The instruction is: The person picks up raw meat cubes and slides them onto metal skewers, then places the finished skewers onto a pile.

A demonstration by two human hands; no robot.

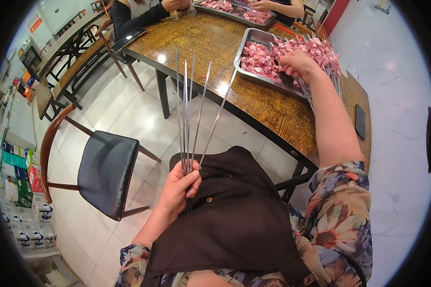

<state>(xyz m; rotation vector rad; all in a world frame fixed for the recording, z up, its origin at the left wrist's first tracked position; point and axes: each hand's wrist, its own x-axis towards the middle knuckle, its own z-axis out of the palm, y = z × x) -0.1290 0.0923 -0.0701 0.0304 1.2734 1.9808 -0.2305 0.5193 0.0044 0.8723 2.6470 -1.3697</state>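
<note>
In my left hand [179, 187] is a fan of several bare metal skewers [187, 115], gripped near their lower ends, with the points upward over my dark apron [225, 217]. My right hand [299, 65] reaches into a metal tray [276, 84] on the table, its fingers curled together at the raw meat. What its fingertips hold, if anything, is hidden. Loose cut pieces of pink meat [258, 61] lie to the left of this hand. Behind it and to its right are stacked skewers loaded with meat [321, 51], their bare metal ends sticking out toward me.
A phone [360, 122] lies near the right edge of the brown table [201, 40]. Across it, two people sit by another meat tray [254, 23]. A chair with a black seat [109, 173] stands to my left, beyond it benches [81, 64] and stacked packages [26, 191].
</note>
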